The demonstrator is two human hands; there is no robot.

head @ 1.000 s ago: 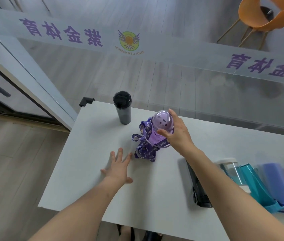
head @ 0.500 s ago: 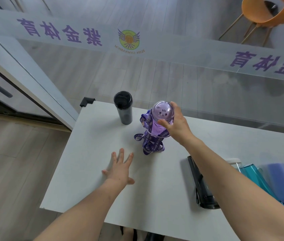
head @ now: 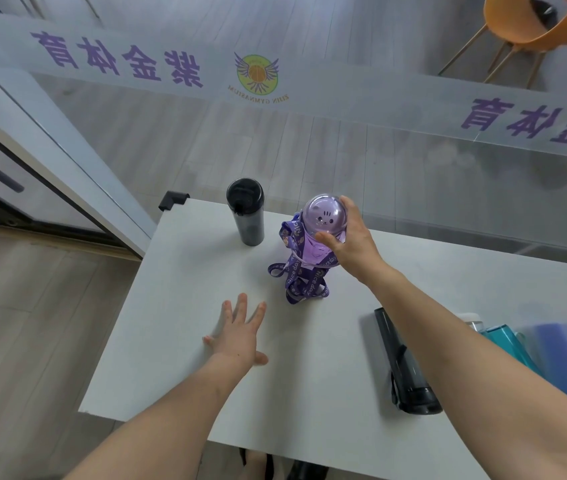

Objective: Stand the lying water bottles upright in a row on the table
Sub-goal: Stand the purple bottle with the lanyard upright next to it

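The right hand [head: 349, 242] grips the purple bottle [head: 313, 244] just below its domed lid, thumb in front and fingers round the far side, a hold that steadies a tall, top-heavy body while its base settles on the table [head: 178, 341]. The purple bottle stands upright just right of the black tumbler [head: 245, 211], already upright near the far edge; this placement extends the row from that landmark. A printed strap [head: 301, 282] hangs down the bottle's front and pools at its base, which may unsettle it. The left hand [head: 238, 336] lies flat and empty, nearer than the tumbler, likely as a brace. Lying bottles, including a dark bottle [head: 403, 362], wait right of the tumbler, near the front edge.
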